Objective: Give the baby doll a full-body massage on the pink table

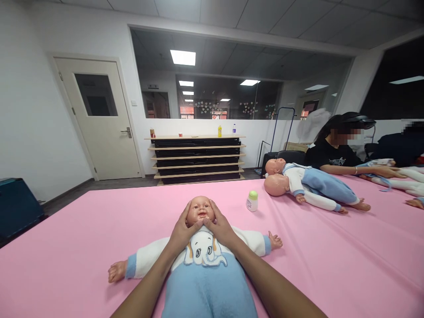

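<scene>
A baby doll point(208, 287) lies on its back on the pink-covered table point(66, 247), face up, arms spread to both sides. It wears a white and blue outfit with an elephant face on the chest. My left hand point(181, 229) cups one side of its head, fingers along the cheek and temple. On the other side my right hand point(221, 227) holds the head in the same way. Both thumbs meet near the doll's chin. Beyond my right hand stands a small white bottle with a green cap point(252, 202).
Two more baby dolls point(318, 185) lie close together at the table's right. Behind them a person point(338, 152) in a headset handles another doll. A stack of boards point(198, 154) with bottles on top stands against the far wall, left of a blue-framed trolley point(291, 128).
</scene>
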`<state>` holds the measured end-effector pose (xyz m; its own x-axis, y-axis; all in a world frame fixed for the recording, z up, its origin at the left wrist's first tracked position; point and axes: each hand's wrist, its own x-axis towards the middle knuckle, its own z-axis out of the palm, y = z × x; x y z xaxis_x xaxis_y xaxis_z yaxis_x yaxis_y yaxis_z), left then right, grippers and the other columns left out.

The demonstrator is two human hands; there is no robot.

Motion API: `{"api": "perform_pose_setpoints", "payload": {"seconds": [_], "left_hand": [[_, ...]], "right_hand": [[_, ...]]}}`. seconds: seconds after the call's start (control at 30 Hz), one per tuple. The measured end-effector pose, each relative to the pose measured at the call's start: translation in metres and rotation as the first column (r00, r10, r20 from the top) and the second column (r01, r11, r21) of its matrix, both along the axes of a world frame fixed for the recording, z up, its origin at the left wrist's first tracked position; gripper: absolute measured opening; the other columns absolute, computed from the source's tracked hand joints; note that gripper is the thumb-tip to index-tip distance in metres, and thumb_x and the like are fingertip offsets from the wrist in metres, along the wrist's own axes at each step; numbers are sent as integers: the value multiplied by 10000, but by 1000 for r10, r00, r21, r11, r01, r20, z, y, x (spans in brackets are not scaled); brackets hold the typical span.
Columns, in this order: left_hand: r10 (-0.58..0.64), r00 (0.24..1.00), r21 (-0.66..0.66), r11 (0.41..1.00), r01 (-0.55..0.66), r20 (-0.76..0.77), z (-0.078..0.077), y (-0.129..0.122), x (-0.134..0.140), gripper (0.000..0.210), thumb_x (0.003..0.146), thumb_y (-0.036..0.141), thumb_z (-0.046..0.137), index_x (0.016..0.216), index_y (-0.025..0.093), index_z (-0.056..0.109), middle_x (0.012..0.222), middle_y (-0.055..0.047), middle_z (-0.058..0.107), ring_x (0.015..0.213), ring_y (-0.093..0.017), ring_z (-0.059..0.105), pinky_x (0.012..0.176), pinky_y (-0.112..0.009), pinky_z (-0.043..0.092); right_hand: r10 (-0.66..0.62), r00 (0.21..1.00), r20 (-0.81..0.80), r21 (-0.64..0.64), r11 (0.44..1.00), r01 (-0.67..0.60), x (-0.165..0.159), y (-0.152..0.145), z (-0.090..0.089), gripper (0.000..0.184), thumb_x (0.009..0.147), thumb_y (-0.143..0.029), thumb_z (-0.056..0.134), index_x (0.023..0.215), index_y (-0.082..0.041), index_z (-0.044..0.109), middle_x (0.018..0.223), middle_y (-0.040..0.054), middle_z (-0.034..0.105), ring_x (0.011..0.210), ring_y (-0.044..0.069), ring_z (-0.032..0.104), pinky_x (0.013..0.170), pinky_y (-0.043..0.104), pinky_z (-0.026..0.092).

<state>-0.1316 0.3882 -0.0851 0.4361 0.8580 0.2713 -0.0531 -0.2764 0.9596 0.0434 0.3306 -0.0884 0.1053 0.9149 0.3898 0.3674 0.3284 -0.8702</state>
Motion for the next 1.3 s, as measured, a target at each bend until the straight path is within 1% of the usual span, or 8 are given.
{"api": "perform_pose_setpoints", "payload": {"seconds": [0.4,0.47,0.6,0.77,1.03,1.1,1.2,1.3], "left_hand": [[43,999,66,997,-42,-15,-7,7,-1,723,863,508,574,1490,268,304,1567,-43,294,1450,-242,238,1196,-398,183],[47,999,46,998,-46,-20,-4,5,-1,736,855,515,582,1490,271,302,1563,-47,302,1441,-251,263,1184,-404,223],[-19,1000,7,1000,19,-20,0,-1,-1,981,737,452,744,1522,271,183,1530,-107,358,1333,-299,444,1081,-440,398],[-32,999,-33,999,32,8,0,-2,-2,927,758,459,719,1515,270,217,1499,-99,412,1285,-297,496,1069,-454,408],[20,1000,-4,1000,-20,2,-1,2,-1,834,783,467,687,1492,256,301,1551,-48,327,1417,-268,311,1167,-391,255],[26,1000,4,1000,-26,-2,0,2,-1,800,802,477,662,1488,260,311,1552,-40,325,1431,-261,285,1177,-387,228],[38,999,9,999,-38,-17,2,2,-2,736,838,510,602,1480,271,332,1554,-29,322,1440,-253,265,1186,-386,199],[49,998,28,998,-48,-30,2,3,-2,723,845,527,584,1476,272,339,1560,-25,311,1445,-255,253,1190,-386,189]], "right_hand": [[-36,996,-78,35,999,39,0,-1,2,610,956,-600,332,1472,-274,355,1547,6,311,1452,185,234,1214,406,150],[-25,999,-45,39,999,27,1,-1,1,656,924,-589,448,1487,-279,317,1555,14,295,1449,204,244,1207,417,172],[13,1000,7,51,999,-14,2,-1,1,857,825,-541,646,1517,-268,220,1565,38,265,1447,246,245,1190,444,212],[15,999,-47,42,999,-13,3,0,0,782,864,-545,589,1510,-271,245,1553,31,295,1451,237,234,1190,448,207],[-28,995,-100,53,998,33,3,3,-2,594,967,-578,328,1466,-258,367,1536,11,333,1440,183,266,1206,398,179],[-29,996,-89,55,998,34,3,3,0,606,951,-578,384,1466,-260,366,1534,15,338,1437,197,274,1203,411,189],[-11,1000,-28,43,999,12,2,0,3,781,845,-553,608,1499,-277,282,1545,25,316,1435,241,277,1189,441,220],[11,1000,-29,48,999,-10,1,-3,4,893,782,-518,694,1513,-275,241,1531,40,345,1422,271,302,1174,465,247]]}}
